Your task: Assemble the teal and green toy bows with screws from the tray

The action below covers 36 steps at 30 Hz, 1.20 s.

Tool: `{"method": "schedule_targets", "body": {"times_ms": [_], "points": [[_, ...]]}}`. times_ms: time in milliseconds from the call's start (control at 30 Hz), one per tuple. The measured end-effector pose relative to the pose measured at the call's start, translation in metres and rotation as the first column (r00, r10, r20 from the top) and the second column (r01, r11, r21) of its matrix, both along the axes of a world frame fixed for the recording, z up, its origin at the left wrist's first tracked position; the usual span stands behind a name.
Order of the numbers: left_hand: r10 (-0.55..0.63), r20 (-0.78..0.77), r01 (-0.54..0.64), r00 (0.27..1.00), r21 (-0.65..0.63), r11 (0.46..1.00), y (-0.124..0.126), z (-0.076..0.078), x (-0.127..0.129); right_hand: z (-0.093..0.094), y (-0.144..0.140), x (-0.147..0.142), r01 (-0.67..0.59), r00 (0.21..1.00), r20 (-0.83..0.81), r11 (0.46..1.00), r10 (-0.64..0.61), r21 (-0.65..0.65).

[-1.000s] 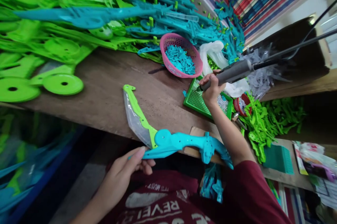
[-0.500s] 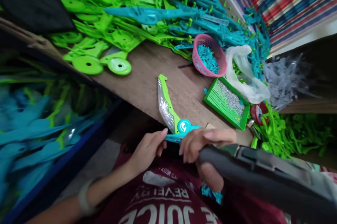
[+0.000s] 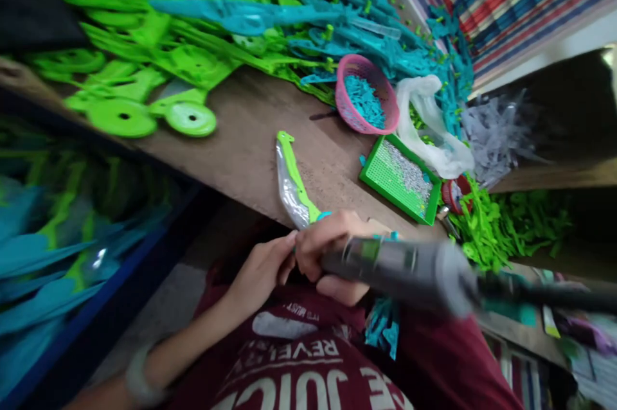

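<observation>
A curved plastic toy knife (image 3: 289, 182), lime green with a clear blade-like part, lies over the front edge of the wooden table. Its turquoise end is mostly hidden behind my fingers. My left hand (image 3: 263, 272) is closed at that near end, thumb and fingers pinching it. My right hand (image 3: 332, 236) is wrapped around a dark grey electric screwdriver (image 3: 380, 262), held almost level across my front, its cable end toward the right. The fingers of my right hand are close against the toy knife, so the tool's tip is hidden.
Behind lie heaped green plastic parts (image 3: 159, 31) and turquoise parts (image 3: 250, 15). To the right are a pink basket (image 3: 343, 98) of small turquoise pieces, a green tray (image 3: 385, 182) of screws, a white plastic bag (image 3: 436, 156) and clear pieces (image 3: 491, 137). A blue-edged bin (image 3: 101, 320) stands left.
My right hand and the screwdriver have shifted left, covering the turquoise round joint that showed before. The screwdriver's rear end has swung upward. The view has moved slightly right.
</observation>
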State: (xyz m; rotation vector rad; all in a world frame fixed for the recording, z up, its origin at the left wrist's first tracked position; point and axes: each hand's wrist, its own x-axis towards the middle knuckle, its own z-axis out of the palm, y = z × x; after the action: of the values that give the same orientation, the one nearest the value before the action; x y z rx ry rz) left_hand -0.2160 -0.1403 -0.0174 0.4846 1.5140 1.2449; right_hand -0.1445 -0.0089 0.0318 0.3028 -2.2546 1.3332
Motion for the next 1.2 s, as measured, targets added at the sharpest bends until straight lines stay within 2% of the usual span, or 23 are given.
{"method": "schedule_targets", "body": {"times_ms": [67,100,133,200,233,267,300,333,367,400,433,500,567,600,633,667,767,833,900,967,1067,1133,1200], "points": [[0.022,-0.105,-0.030,0.994,-0.076,0.997,-0.008,0.001,-0.005,0.029,0.024,0.005,-0.024,0.995,-0.097,0.972,0.002,-0.232],[0.064,-0.218,-0.086,0.974,-0.096,0.992,-0.014,0.002,-0.008,0.046,0.039,0.012,0.025,0.988,-0.133,0.939,-0.075,-0.344],[0.133,-0.369,-0.174,0.920,-0.080,0.982,-0.021,0.004,-0.010,0.062,0.054,0.023,0.146,0.971,-0.114,0.903,-0.208,-0.404],[0.300,-0.662,-0.321,0.687,0.094,0.942,-0.030,0.011,-0.010,0.084,0.088,0.052,0.443,0.861,-0.035,0.781,-0.508,-0.440],[0.346,-0.750,-0.298,0.564,0.205,0.932,-0.029,0.016,-0.007,0.087,0.105,0.068,0.577,0.769,0.003,0.692,-0.639,-0.433],[0.354,-0.802,-0.194,0.481,0.297,0.935,-0.022,0.022,0.000,0.085,0.122,0.084,0.685,0.667,0.035,0.594,-0.744,-0.421],[0.328,-0.837,-0.026,0.437,0.353,0.935,-0.010,0.028,0.010,0.078,0.138,0.098,0.762,0.569,0.061,0.498,-0.820,-0.415],[0.249,-0.870,0.185,0.426,0.353,0.917,0.009,0.034,0.022,0.068,0.153,0.110,0.809,0.489,0.080,0.417,-0.869,-0.415],[0.148,-0.900,0.393,0.410,0.321,0.862,0.031,0.039,0.037,0.056,0.166,0.121,0.839,0.435,0.100,0.362,-0.895,-0.406],[0.042,-0.928,0.554,0.371,0.258,0.791,0.056,0.043,0.052,0.045,0.177,0.131,0.862,0.408,0.120,0.339,-0.905,-0.377],[-0.058,-0.954,0.667,0.295,0.162,0.727,0.080,0.046,0.067,0.036,0.186,0.141,0.876,0.409,0.135,0.346,-0.903,-0.336],[-0.182,-0.975,0.785,0.126,-0.015,0.619,0.122,0.049,0.093,0.029,0.198,0.164,0.863,0.481,0.149,0.438,-0.864,-0.250],[-0.255,-0.967,0.807,0.018,-0.137,0.575,0.148,0.046,0.108,0.036,0.202,0.197,0.824,0.563,0.162,0.534,-0.811,-0.189],[-0.293,-0.956,0.806,0.007,-0.168,0.568,0.155,0.044,0.110,0.042,0.202,0.218,0.819,0.573,0.173,0.550,-0.801,-0.164],[-0.334,-0.942,0.804,0.025,-0.180,0.566,0.160,0.042,0.110,0.050,0.200,0.242,0.833,0.553,0.185,0.537,-0.812,-0.133],[-0.377,-0.924,0.807,0.059,-0.178,0.564,0.163,0.039,0.108,0.058,0.197,0.267,0.862,0.506,0.200,0.498,-0.839,-0.092],[-0.467,-0.868,0.805,0.170,-0.152,0.574,0.164,0.032,0.100,0.072,0.185,0.337,0.951,0.284,0.192,0.301,-0.939,0.069],[-0.474,-0.856,0.797,0.205,-0.134,0.588,0.163,0.028,0.098,0.073,0.177,0.368,0.965,0.149,0.152,0.178,-0.977,0.194],[-0.450,-0.867,0.799,0.216,-0.108,0.592,0.162,0.025,0.098,0.071,0.171,0.379,0.926,0.091,0.104,0.122,-0.990,0.358],[-0.409,-0.887,0.808,0.215,-0.074,0.585,0.160,0.023,0.100,0.067,0.170,0.372,0.808,0.092,0.076,0.119,-0.993,0.578],[-0.385,-0.901,0.813,0.199,-0.067,0.578,0.159,0.024,0.103,0.065,0.174,0.340,0.415,0.034,0.147,0.148,-0.989,0.898],[-0.386,-0.904,0.809,0.183,-0.084,0.582,0.158,0.024,0.102,0.063,0.177,0.316,0.195,-0.015,0.214,0.207,-0.977,0.959],[-0.366,-0.915,0.804,0.172,-0.084,0.588,0.156,0.024,0.098,0.058,0.180,0.298,0.112,-0.003,0.272,0.270,-0.962,0.956]]}}
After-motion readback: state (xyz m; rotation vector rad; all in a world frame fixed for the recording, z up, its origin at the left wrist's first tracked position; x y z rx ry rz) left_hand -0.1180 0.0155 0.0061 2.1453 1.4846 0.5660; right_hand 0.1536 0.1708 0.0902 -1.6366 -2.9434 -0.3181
